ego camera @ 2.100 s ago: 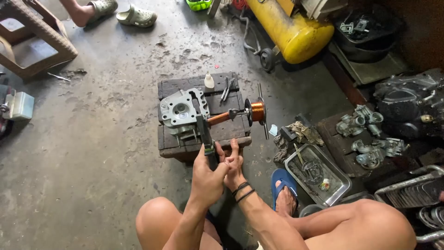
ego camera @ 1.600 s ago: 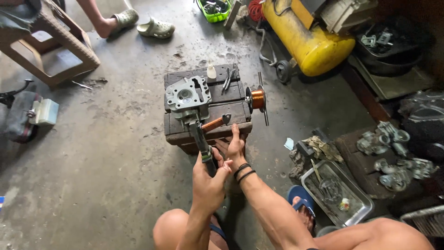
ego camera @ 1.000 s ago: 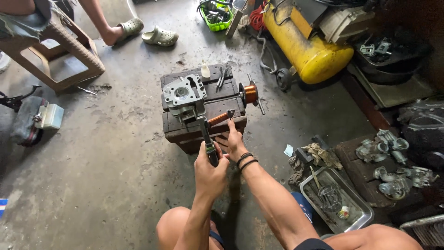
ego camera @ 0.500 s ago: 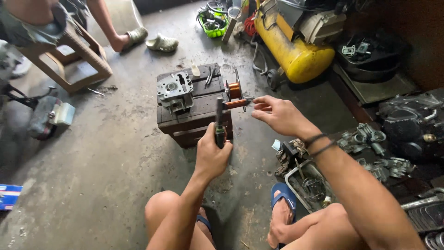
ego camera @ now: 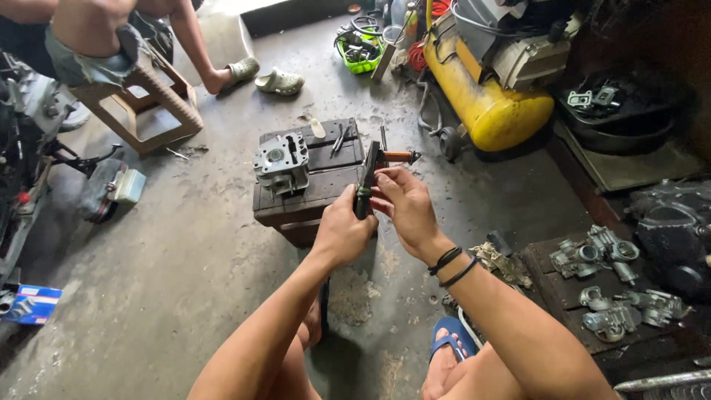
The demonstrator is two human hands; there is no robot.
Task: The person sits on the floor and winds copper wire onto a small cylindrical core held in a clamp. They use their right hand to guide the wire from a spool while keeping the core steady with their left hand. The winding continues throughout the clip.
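Note:
My left hand point(ego camera: 342, 231) grips the dark handle of a clamp-like hand tool point(ego camera: 368, 172) and holds it upright in front of me. My right hand point(ego camera: 406, 206) pinches the same tool higher up, just below its orange crossbar handle point(ego camera: 398, 156). Both hands hover over the near right corner of a dark wooden block point(ego camera: 320, 185). On that block, to the left, sits a grey metal cylinder head point(ego camera: 282, 159). A few small tools point(ego camera: 339, 138) lie at the block's far side.
A yellow air compressor point(ego camera: 485, 96) stands at the back right. Trays of grey engine parts point(ego camera: 611, 285) lie on the right. Another person sits on a brown stool point(ego camera: 141, 104) at the back left, sandals point(ego camera: 278, 82) beside them. A green basket point(ego camera: 359, 50) is farther back.
My right hand, stretched out to the orange handle half a second ago, has come back onto the tool beside my left hand. The view has shifted, so the block sits more to the left.

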